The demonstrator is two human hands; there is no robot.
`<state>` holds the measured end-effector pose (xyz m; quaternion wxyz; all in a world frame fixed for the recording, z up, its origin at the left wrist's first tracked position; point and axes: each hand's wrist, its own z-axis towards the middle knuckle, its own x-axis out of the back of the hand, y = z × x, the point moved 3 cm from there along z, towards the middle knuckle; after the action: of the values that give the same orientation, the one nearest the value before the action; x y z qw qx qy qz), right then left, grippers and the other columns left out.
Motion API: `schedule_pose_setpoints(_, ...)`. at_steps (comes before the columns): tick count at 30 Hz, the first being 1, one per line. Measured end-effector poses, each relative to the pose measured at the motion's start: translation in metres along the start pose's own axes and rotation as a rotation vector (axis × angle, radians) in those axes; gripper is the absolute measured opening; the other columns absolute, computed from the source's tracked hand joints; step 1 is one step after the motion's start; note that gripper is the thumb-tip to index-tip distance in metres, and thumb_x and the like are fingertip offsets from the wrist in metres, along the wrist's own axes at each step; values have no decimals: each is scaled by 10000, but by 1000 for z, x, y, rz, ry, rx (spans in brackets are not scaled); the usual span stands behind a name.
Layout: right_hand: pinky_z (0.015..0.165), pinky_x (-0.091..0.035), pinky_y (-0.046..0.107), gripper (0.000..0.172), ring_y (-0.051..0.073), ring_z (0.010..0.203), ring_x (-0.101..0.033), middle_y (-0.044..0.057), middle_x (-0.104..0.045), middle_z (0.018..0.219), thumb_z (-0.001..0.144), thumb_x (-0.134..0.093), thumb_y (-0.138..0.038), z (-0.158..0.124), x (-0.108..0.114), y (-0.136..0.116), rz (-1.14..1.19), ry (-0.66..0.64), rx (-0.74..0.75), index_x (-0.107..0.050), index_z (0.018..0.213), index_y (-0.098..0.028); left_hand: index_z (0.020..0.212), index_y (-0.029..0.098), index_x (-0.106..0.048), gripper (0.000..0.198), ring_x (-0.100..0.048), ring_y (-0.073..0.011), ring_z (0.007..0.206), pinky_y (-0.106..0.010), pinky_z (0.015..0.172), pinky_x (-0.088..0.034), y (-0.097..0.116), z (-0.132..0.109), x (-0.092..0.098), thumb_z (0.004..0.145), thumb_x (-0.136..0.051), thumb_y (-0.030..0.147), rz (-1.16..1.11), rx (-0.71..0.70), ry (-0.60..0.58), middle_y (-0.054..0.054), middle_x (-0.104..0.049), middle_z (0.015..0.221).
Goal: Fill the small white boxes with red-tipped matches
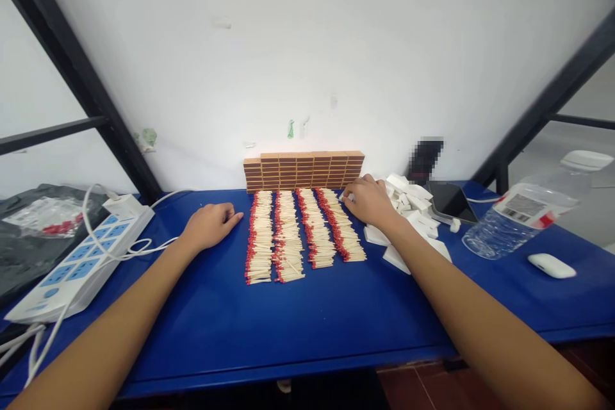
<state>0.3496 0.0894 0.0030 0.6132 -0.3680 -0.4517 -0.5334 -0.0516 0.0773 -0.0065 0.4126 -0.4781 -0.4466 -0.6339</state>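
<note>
Red-tipped matches (321, 237) lie side by side in several long rows on the blue table. Behind them, stacked matchboxes (302, 172) form a low brown wall against the white wall. My left hand (211, 225) rests on the table left of the rows, fingers loosely bent, thumb apart, holding nothing. My right hand (369, 200) is at the far end of the rightmost row, in front of the stack's right end. Its fingers are bent down and drawn together; what they hold, if anything, is hidden. White paper matchbox trays (413, 208) are heaped beside its wrist.
On the left are a power strip (91, 256) with white cables and a dark bag (29, 250). To the right are a phone (451, 202), a clear plastic bottle (523, 211), and a white earbud case (551, 265). Black metal posts (129, 154) frame the table.
</note>
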Motion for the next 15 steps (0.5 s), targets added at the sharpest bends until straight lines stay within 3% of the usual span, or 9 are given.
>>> schedule_pose_setpoints(15,959,-386,484,271,360,1243,-562,156,-785,1226,1011,-538,-235,1,-6,2,6,-15,-12,-805,1004,-184,783,253,-551,409,-648,-252,739,-337,643,-332,1,1,0,1031,-481,571,25,20,-19,-41,-685,746)
